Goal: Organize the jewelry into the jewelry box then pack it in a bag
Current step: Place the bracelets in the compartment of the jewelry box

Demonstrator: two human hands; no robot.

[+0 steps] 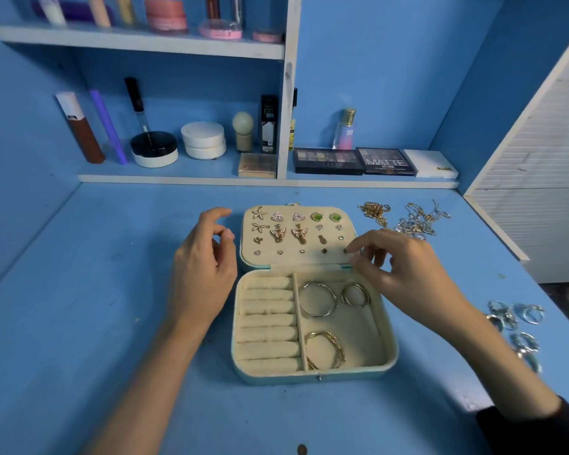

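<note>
Table (79, 323): blue surface; it carries every item listed below.
Jewelry box (309, 376): lies open and flat at the table centre, tray half nearer, lid half beyond the hinge.
Ring rolls (268, 323): fill the tray's left compartment; no ring is seated in them.
Gold bangles (339, 348): lie in the near part of the tray's right compartment.
Silver hoops (336, 298): two, side by side, in the far part of the same compartment.
Silver rings (513, 320): loose group on the table, well right of the box.
Left hand (204, 267): hovers just left of the hinge; fingers loosely curled, thumb and forefinger apart, holding nothing.
Right hand (404, 267): over the box's right edge; forefinger and thumb tips close together at a dark stud (345, 250) in the lid's lower right corner; an actual pinch cannot be confirmed.
Lid (309, 261): padded panel facing up.
Earrings (278, 233): pinned to the panel in rows.
Necklaces (414, 221): tangled heap on the table, right of the lid.
Shelf (178, 178): behind the table.
Cosmetic palettes (329, 160): lie flat on the shelf.
</note>
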